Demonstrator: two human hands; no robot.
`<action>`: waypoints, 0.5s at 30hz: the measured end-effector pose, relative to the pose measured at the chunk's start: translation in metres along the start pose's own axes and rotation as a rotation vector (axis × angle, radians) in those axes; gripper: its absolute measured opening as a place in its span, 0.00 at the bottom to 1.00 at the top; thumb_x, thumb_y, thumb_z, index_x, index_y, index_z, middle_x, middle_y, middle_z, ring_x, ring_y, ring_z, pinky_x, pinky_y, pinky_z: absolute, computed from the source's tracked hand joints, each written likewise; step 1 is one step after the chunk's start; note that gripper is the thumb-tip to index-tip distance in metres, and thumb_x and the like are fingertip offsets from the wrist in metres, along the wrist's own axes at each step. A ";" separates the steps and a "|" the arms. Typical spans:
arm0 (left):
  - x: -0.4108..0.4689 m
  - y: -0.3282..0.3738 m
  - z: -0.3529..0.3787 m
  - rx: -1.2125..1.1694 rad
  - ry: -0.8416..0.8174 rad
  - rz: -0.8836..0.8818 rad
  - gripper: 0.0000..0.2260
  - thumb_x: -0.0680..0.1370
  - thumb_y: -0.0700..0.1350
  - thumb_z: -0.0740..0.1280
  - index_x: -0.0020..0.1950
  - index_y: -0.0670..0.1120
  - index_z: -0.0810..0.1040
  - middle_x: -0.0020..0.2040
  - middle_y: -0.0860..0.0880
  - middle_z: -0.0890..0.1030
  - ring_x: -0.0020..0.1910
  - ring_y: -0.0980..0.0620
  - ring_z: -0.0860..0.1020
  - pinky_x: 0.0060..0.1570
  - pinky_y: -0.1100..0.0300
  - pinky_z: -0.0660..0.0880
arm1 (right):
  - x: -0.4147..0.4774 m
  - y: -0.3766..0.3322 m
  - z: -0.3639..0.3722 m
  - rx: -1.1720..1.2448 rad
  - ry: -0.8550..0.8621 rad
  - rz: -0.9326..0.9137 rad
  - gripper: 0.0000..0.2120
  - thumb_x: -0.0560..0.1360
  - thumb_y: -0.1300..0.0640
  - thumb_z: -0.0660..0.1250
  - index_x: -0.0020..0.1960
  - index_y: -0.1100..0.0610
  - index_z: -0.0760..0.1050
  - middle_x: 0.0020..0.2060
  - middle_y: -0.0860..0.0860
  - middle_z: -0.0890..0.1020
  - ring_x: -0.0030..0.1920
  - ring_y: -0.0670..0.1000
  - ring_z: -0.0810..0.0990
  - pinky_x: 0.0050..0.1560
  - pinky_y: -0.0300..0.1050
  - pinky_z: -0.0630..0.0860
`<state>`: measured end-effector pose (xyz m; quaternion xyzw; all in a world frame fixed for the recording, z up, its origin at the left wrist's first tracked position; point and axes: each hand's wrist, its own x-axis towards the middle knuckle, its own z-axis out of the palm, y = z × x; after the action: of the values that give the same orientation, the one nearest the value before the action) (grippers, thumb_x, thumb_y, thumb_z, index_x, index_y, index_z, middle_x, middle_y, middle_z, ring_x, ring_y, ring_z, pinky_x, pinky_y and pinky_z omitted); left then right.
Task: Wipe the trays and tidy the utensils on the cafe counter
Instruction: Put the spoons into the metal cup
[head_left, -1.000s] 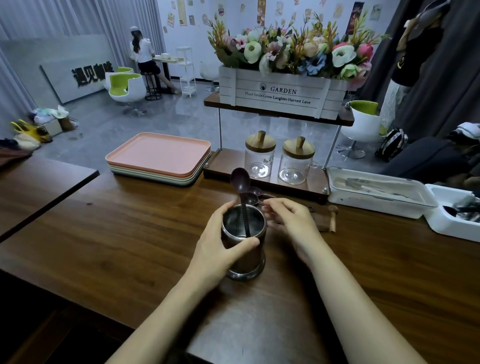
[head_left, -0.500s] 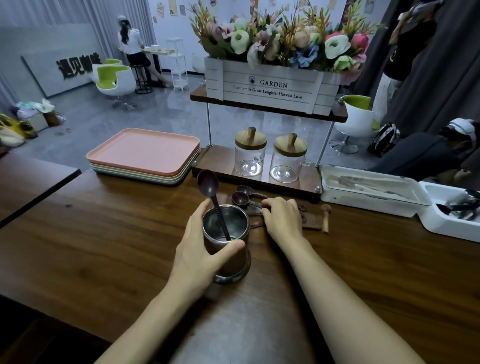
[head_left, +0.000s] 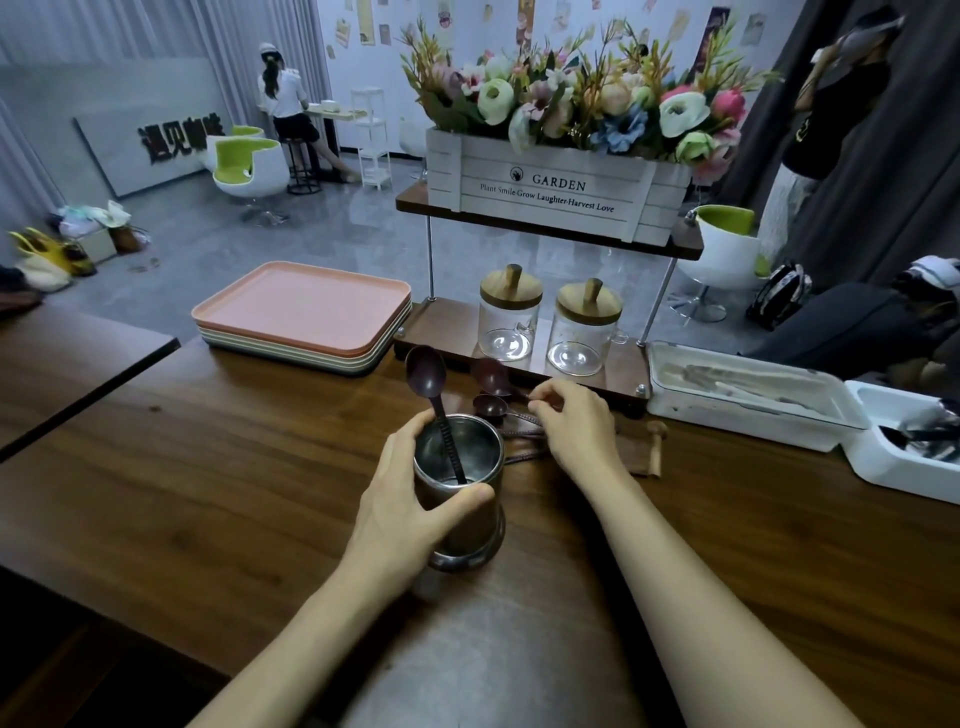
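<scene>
Steadying the metal cup (head_left: 460, 457) on the counter (head_left: 208, 467) with the left hand (head_left: 410, 499), fingers curled round the far wall, thumb pressed against the near rim. Already standing inside, handle down: one dark spoon (head_left: 426, 371), leaning out over the back edge. And there, coming up off the wood with the right hand (head_left: 576, 426)! Flat on the loose handles half a second back, raised now, fingertips (head_left: 553, 400) pinched together on a thin handle. Hard to say for certain which handle, but most likely that of the blurred second spoon (head_left: 491, 375), up and clear of the counter. Leaving a third spoon (head_left: 488, 404) lying just behind the cup, plus a small wooden scoop (head_left: 655, 441) off to the right. Means one utensil stowed, one on its way, at least two to go. Calls for a short swing left, then a handle-first drop beside the first spoon. Over on the left, well apart, the stacked trays (head_left: 306, 312), touched by neither hand.
</scene>
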<state>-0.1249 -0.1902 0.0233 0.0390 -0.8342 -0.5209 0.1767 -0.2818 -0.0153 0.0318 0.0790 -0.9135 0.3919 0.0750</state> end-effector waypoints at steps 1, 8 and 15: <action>0.000 -0.001 0.000 -0.004 -0.001 0.001 0.38 0.65 0.68 0.74 0.73 0.69 0.63 0.69 0.65 0.71 0.68 0.66 0.71 0.67 0.58 0.70 | -0.001 -0.005 -0.005 0.091 0.007 -0.014 0.03 0.77 0.55 0.70 0.48 0.47 0.81 0.41 0.43 0.81 0.45 0.46 0.77 0.44 0.42 0.68; -0.001 0.000 -0.001 -0.007 -0.019 0.000 0.42 0.66 0.69 0.73 0.77 0.65 0.62 0.69 0.68 0.70 0.68 0.67 0.69 0.67 0.59 0.69 | -0.017 -0.046 -0.040 0.610 -0.112 -0.028 0.14 0.78 0.61 0.70 0.62 0.53 0.81 0.38 0.44 0.79 0.38 0.41 0.79 0.41 0.35 0.76; 0.000 -0.001 -0.004 0.017 -0.048 -0.001 0.40 0.67 0.68 0.73 0.76 0.63 0.63 0.71 0.64 0.71 0.69 0.63 0.71 0.69 0.54 0.71 | -0.036 -0.074 -0.064 0.797 -0.163 -0.046 0.07 0.79 0.61 0.69 0.56 0.55 0.82 0.42 0.49 0.85 0.44 0.49 0.83 0.44 0.42 0.81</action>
<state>-0.1236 -0.1940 0.0243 0.0283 -0.8426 -0.5146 0.1563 -0.2272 -0.0164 0.1205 0.1529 -0.6910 0.7061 -0.0254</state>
